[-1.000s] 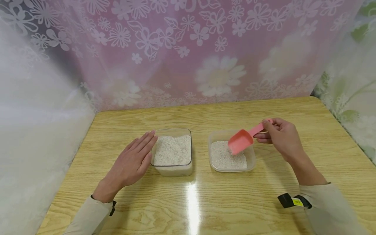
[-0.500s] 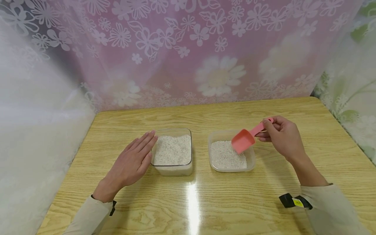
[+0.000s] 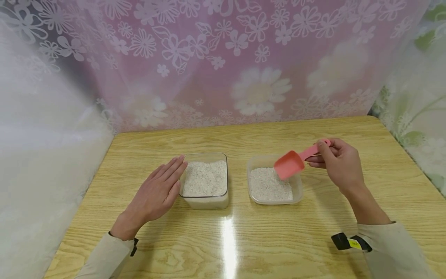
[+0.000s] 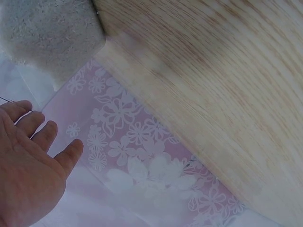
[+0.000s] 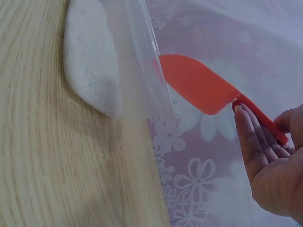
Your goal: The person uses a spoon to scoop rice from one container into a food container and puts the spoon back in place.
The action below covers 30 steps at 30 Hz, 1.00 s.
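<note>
In the head view a pink scoop (image 3: 290,164) hangs tilted over the right-hand plastic container (image 3: 252,195), its bowl showing no grains inside. My right hand (image 3: 343,164) pinches its handle between thumb and fingers. The right wrist view shows the scoop (image 5: 201,85) from the side, overlapping the container's rim. White speckled grains (image 3: 268,188) cover that container's floor. Straight fingers of my left hand (image 3: 156,190) rest against the left wall of a clear square container (image 3: 209,203). Rice-like grains (image 3: 205,180) fill much of it. The left wrist view has the left hand (image 4: 35,156) beside that container.
Both containers stand on a wood-grain table (image 3: 223,248), a narrow gap between them. A flowered pink curtain (image 3: 209,77) hangs behind the table's far edge. Pale sheets (image 3: 45,155) border the left side, and a leafy patterned one (image 3: 418,116) the right.
The scoop and my right hand have shifted slightly right and upward; a few grains seen at the scoop's lip earlier are gone. My left hand stays in place.
</note>
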Each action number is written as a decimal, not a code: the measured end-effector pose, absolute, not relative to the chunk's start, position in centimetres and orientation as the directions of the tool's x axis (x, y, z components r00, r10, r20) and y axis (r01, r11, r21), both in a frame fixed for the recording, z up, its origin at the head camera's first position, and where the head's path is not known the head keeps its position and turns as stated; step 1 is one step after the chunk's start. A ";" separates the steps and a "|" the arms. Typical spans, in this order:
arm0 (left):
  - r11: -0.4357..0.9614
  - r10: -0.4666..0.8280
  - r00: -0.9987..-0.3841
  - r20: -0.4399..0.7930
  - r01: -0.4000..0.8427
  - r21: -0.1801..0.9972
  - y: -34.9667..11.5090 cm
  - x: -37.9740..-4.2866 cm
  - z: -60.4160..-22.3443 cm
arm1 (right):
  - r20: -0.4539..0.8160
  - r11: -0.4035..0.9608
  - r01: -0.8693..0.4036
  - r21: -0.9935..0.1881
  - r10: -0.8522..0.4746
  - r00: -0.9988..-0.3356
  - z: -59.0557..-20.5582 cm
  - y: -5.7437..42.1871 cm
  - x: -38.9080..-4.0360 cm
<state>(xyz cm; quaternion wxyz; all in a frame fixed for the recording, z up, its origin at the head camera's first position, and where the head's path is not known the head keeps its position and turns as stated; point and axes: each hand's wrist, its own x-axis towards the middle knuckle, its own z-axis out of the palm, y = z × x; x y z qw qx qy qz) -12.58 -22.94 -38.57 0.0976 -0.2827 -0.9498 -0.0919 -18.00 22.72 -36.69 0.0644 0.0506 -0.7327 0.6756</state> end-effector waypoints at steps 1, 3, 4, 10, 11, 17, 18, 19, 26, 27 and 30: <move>0.824 0.519 -0.821 0.237 0.555 0.118 -23.0 -12.6 -38.6 | 0.159 0.031 -0.158 -0.987 0.017 -0.987 -36.7 22.7 -18.0; 0.825 0.519 -0.822 0.236 0.554 0.115 -23.0 -12.6 -38.6 | 0.142 -0.058 -0.143 -0.988 0.033 -0.989 -36.7 22.6 -18.0; 0.825 0.519 -0.821 0.237 0.554 0.114 -23.0 -12.6 -38.6 | 0.132 -0.086 -0.136 -0.987 0.043 -0.990 -36.6 22.4 -17.9; 0.826 0.518 -0.823 0.233 0.553 0.114 -23.1 -12.5 -38.6 | 0.087 -0.201 -0.099 -0.975 0.065 -0.994 -35.8 20.5 -18.0; 0.826 0.517 -0.824 0.232 0.551 0.115 -23.0 -12.5 -38.6 | 0.082 -0.219 -0.093 -0.971 0.059 -0.995 -35.6 20.0 -17.9; 0.829 0.516 -0.827 0.224 0.547 0.113 -23.0 -12.5 -38.5 | 0.074 -0.288 -0.062 -0.956 -0.031 -0.997 -34.6 16.2 -17.9; 0.829 0.516 -0.827 0.224 0.548 0.111 -23.0 -12.5 -38.6 | 0.077 -0.287 -0.060 -0.956 -0.049 -0.996 -34.4 15.6 -18.0; 0.828 0.517 -0.826 0.226 0.549 0.111 -23.0 -12.6 -38.6 | 0.076 -0.284 -0.056 -0.957 -0.061 -0.995 -34.3 14.9 -18.0; 0.828 0.518 -0.824 0.228 0.550 0.107 -23.1 -12.6 -38.6 | 0.026 -0.216 0.004 -0.976 -0.136 -0.990 -34.3 10.6 -18.4; 0.829 0.517 -0.825 0.229 0.549 0.107 -23.1 -12.6 -38.6 | 0.014 -0.195 0.016 -0.981 -0.149 -0.989 -34.4 10.1 -18.4; 0.829 0.516 -0.826 0.226 0.548 0.113 -23.1 -12.6 -38.6 | -0.026 -0.147 0.056 -0.988 -0.196 -0.980 -34.5 8.4 -18.4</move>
